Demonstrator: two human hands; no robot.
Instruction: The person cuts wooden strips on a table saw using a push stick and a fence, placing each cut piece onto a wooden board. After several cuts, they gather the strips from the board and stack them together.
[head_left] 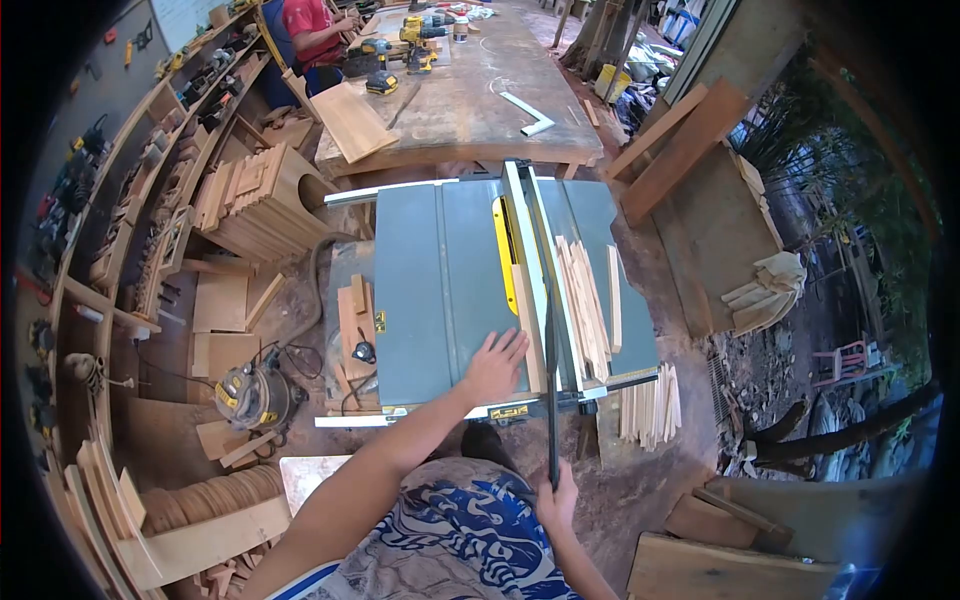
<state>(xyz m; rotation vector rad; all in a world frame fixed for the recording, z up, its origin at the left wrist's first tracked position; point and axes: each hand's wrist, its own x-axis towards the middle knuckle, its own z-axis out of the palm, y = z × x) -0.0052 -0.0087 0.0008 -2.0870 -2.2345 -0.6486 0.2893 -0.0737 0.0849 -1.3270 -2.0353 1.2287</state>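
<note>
Pale narrow wooden strip (pixel 527 320) lies on the grey saw desk (pixel 420 290), right of the yellow blade plate (pixel 506 255). Left hand (pixel 495 365) touches it, grip spread flat; right hand (pixel 556 497) has its grip pinching a long dark stick (pixel 549 380). I think fingers should keep away from the plate.

My feed: soft, even daylight, shadows faint and diffuse. Brightest 12 to 2 o'clock on shed's open side; far counter (pixel 470 90) pale, slightly washed. Shelves (pixel 150 200) at 9 to 10 o'clock dimmer. Grey saw top (pixel 440 290) evenly lit, matte. Heavy fisheye: straight edges bow, black vignette rings frame. Centre sharp; rim soft, foliage at 3 o'clock smeared.
</note>
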